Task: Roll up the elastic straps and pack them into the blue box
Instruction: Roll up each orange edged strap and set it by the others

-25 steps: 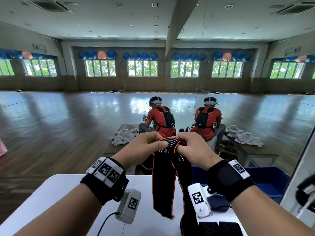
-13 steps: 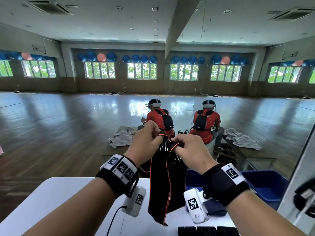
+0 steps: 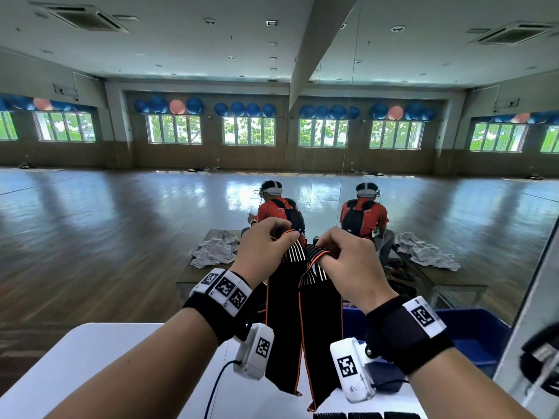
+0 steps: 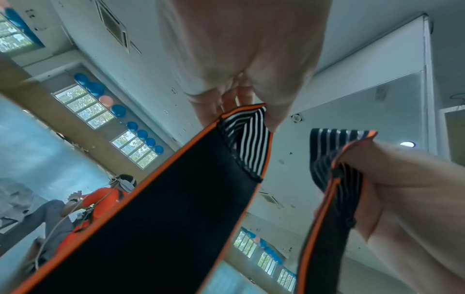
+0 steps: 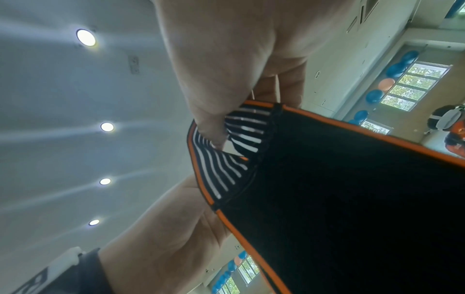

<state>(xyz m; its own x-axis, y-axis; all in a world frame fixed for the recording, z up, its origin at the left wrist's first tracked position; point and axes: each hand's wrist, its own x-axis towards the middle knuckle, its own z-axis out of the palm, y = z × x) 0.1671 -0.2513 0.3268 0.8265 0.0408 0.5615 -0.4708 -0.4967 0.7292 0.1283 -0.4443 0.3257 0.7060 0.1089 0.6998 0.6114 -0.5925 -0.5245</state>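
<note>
Mirrored gym; hand-pinched strap

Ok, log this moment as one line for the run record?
phase: separating strap ends | left hand: pinches one striped end | right hand: pinches other | straps: hang unrolled above table | blue box: right, beyond the table

White table, rounded far-left corner. On it at the near edge: 3 black rolled straps in a row, side by side, only their tops in view. Blue box at the table's right; its footing is hidden.
</note>
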